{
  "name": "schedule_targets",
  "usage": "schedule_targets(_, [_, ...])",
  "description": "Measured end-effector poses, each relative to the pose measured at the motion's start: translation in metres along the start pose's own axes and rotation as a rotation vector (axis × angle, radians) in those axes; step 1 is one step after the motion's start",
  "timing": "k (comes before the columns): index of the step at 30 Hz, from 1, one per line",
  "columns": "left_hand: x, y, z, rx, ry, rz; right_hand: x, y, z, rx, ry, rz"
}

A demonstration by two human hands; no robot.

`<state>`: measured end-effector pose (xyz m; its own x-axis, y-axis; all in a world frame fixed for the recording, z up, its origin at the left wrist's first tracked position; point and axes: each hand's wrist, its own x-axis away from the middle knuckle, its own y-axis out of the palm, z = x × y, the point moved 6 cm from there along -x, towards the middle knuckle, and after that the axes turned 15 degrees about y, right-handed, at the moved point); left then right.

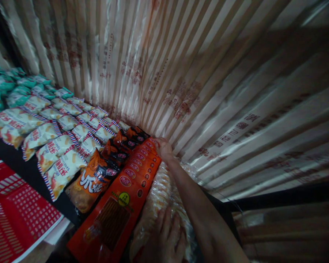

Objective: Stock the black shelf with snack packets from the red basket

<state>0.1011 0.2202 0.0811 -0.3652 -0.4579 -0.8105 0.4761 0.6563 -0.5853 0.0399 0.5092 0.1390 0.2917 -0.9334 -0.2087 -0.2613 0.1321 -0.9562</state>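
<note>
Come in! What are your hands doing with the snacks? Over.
Right hand at the back of the red packs. Left hand on the clear cracker bags. Nothing in the way.

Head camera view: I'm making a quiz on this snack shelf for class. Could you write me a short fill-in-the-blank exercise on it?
1. The right hand reaches to the far end of the row of ____ packs.
2. The left hand rests on the ____ packets of pale snacks.
3. The wall covering behind the shelf is ____.

Missing words: orange; clear; striped
</note>
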Motion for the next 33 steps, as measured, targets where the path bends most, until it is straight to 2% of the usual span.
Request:
schedule_targets(2, [0.002, 0.002, 0.0, -0.03, -0.043, 0.006, 0.001, 0.01, -0.02, 0.007, -0.106, -0.081])
schedule_targets(4, [0.006, 0.005, -0.002, -0.059, -0.119, 0.012, 0.002, 0.023, -0.031, 0.046, -0.146, -0.139])
schedule_targets(7, [0.011, 0.011, -0.005, -0.054, -0.181, -0.014, 0.002, 0.038, -0.033, 0.1, -0.121, -0.201])
schedule_targets(10, [0.015, 0.013, -0.006, -0.059, -0.182, 0.032, 0.0, 0.046, -0.028, 0.121, -0.07, -0.242])
schedule_targets(13, [0.018, 0.015, -0.004, -0.059, -0.163, 0.085, -0.002, 0.046, -0.027, 0.144, -0.05, -0.253])
schedule_targets(16, [0.02, 0.02, -0.002, -0.053, -0.178, 0.09, -0.004, 0.045, -0.03, 0.167, -0.079, -0.247])
schedule_targets(19, [0.019, 0.022, -0.002, -0.059, -0.198, 0.061, -0.003, 0.046, -0.033, 0.173, -0.106, -0.273])
schedule_targets(22, [0.014, 0.018, -0.001, -0.068, -0.139, 0.055, -0.002, 0.049, -0.033, 0.196, -0.101, -0.317])
schedule_targets(24, [0.013, 0.017, -0.002, -0.051, -0.107, 0.005, -0.001, 0.05, -0.034, 0.208, -0.074, -0.333])
schedule_targets(27, [0.017, 0.018, -0.006, -0.049, -0.147, -0.044, -0.001, 0.052, -0.034, 0.201, -0.039, -0.347])
schedule_targets(33, [0.014, 0.02, -0.003, -0.061, -0.173, 0.13, -0.007, 0.043, -0.033, 0.117, -0.064, -0.21])
